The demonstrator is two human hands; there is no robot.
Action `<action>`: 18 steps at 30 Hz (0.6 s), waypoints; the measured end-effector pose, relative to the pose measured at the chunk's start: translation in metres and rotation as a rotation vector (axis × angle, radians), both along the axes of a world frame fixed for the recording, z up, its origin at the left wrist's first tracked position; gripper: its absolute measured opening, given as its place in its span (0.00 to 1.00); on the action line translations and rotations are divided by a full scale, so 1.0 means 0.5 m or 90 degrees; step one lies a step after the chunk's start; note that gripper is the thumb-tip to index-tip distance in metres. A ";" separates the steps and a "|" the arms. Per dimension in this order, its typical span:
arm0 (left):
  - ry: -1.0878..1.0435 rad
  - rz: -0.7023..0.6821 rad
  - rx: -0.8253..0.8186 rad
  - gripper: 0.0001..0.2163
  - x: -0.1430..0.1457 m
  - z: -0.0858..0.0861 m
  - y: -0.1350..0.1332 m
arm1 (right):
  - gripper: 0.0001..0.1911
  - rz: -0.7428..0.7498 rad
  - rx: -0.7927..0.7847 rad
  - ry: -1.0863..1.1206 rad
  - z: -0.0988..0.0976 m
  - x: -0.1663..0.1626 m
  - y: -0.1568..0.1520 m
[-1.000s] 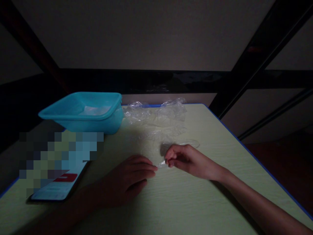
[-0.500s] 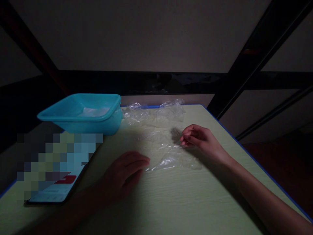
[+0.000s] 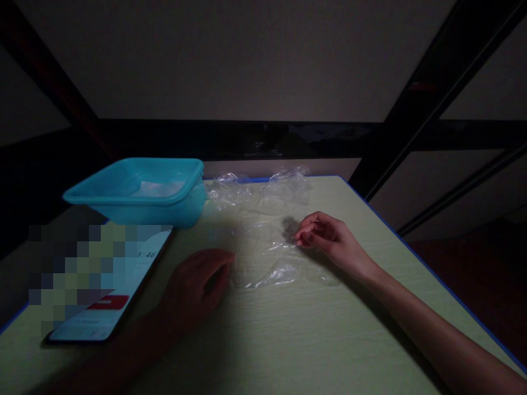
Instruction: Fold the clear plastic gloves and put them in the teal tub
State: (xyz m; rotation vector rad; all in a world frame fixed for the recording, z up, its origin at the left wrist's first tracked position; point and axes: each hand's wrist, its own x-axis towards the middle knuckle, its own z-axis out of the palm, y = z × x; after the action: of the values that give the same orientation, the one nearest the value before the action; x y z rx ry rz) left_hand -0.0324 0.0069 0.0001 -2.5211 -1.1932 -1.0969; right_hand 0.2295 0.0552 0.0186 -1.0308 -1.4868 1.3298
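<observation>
A crumpled, see-through plastic bag [image 3: 284, 271] lies spread over the middle of the table, its far part bunched up near the back edge. At its left edge, my left hand [image 3: 200, 282] is closed, with thumb and fingertips pinching the thin film. My right hand [image 3: 323, 236] is over the right part of the bag, its fingers curled in and drawn together. A dark shadow falls beside those fingertips. Whether any film sits between them is too faint to make out.
A turquoise plastic basin [image 3: 140, 211] with something white in it stands at the back left, close to the bag. In front of it lies a lit phone or tablet [image 3: 94, 326], partly blurred out. The pale table [image 3: 313, 340] has a blue edge and meets a wall behind.
My left hand has shifted left, and the bag's near left edge now reaches farther toward it. My right hand has moved slightly left over the film. The basin has not moved.
</observation>
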 end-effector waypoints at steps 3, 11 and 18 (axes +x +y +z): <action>0.011 -0.022 0.007 0.07 0.002 0.001 -0.004 | 0.08 -0.042 0.043 -0.067 0.001 0.008 0.003; 0.069 -0.205 0.015 0.09 0.029 0.023 -0.041 | 0.05 -0.119 0.175 -0.253 0.013 0.026 0.005; 0.116 -0.413 -0.090 0.10 0.052 0.029 -0.104 | 0.14 -0.059 0.266 -0.524 0.004 0.024 -0.006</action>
State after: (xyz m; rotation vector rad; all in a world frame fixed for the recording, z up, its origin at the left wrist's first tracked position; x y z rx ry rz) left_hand -0.0064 -0.0449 0.0147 -3.1393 -0.4143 -0.8695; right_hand 0.2413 0.0523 0.0208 -1.4138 -2.1558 0.4698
